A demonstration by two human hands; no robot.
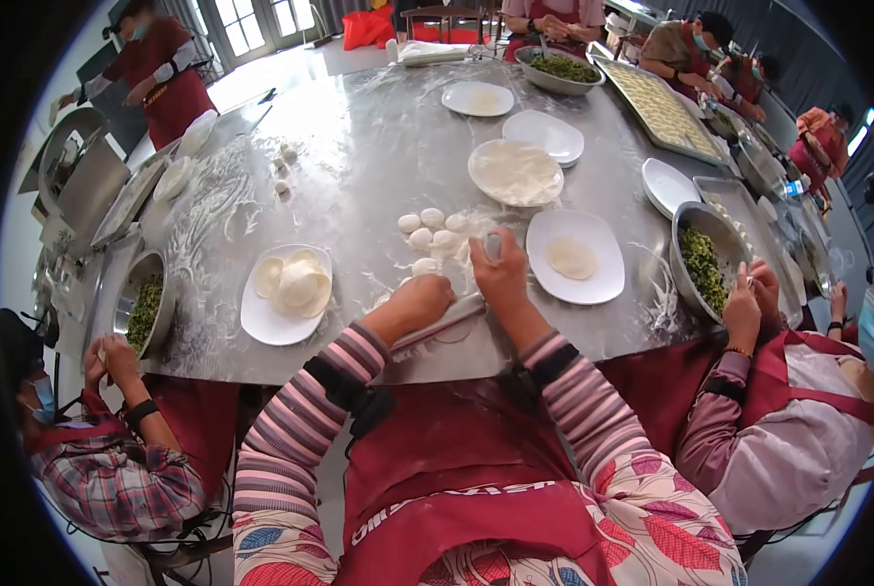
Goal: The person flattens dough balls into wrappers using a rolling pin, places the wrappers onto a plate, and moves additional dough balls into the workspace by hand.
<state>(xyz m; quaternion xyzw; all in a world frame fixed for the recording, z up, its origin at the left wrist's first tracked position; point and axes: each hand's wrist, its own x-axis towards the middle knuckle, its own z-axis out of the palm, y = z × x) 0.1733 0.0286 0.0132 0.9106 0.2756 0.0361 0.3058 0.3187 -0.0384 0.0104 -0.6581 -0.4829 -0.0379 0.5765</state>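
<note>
My left hand (419,301) is closed, knuckles up, low over the floured table near its front edge. What its fingers hold, if anything, is hidden. My right hand (500,283) is wrapped round what looks like a rolling pin, whose grey rounded end (494,246) shows between thumb and fingers. A long pale bar (439,327) runs slantwise between my wrists, partly covered. Just beyond my hands lie several small dough balls (433,230) in loose flour. To the left, a white plate (253,320) bears stacked dough wrappers (300,285). On the right, another plate (593,283) carries one wrapper (572,258).
Farther back stand a plate of flour (515,174), more plates (552,137) and a tray of dumplings (652,105). Bowls of green filling stand left (146,303) and right (701,259). People sit close on both sides, hands over the bowls. Small dough pieces (283,168) lie left.
</note>
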